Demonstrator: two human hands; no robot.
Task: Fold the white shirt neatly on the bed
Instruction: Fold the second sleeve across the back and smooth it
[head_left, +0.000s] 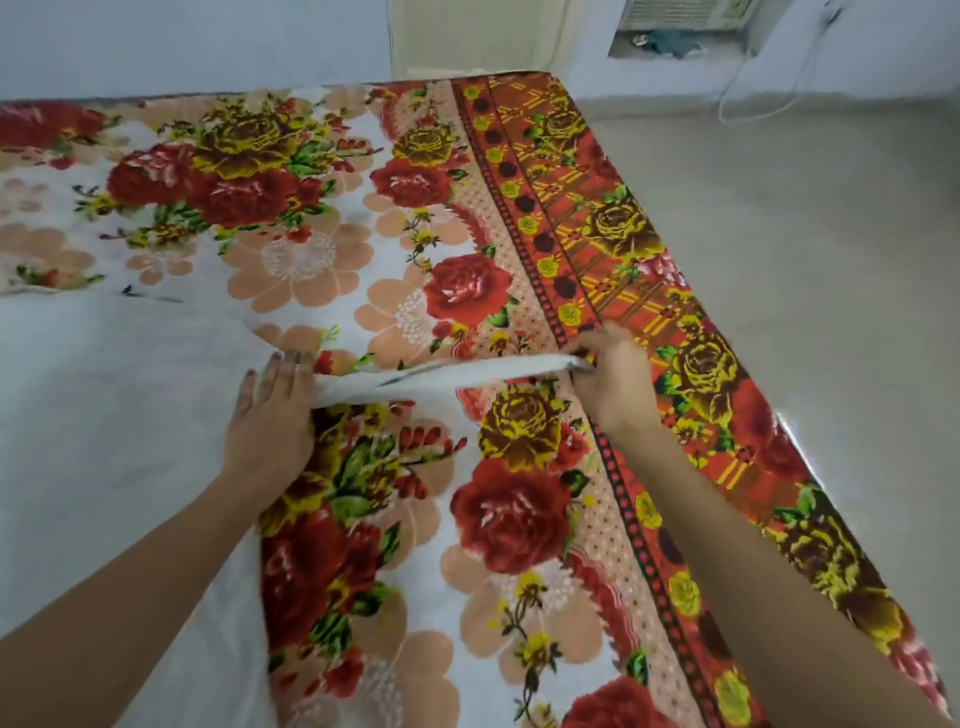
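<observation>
White shirt: lies spread flat on the left side of the bed, from the near edge to about the middle of the view.
Sleeve: drawn out to the right from the shirt's body as a narrow white band, stretched between the two hands across the blanket.
Left hand: palm down on the shirt where the sleeve begins. The grip is flat, with the fingers straight and together, pressing the cloth and curled round nothing.
Right hand: at the right end of the sleeve, over the blanket's red border. The grip is closed on the sleeve end, which is pinched between thumb and fingertips.
Blanket: floral, with red and yellow roses on white and a patterned red band along the right edge.
Floor: pale, to the right of the bed.
Wall unit: far right, with a white cable hanging beside it.
</observation>
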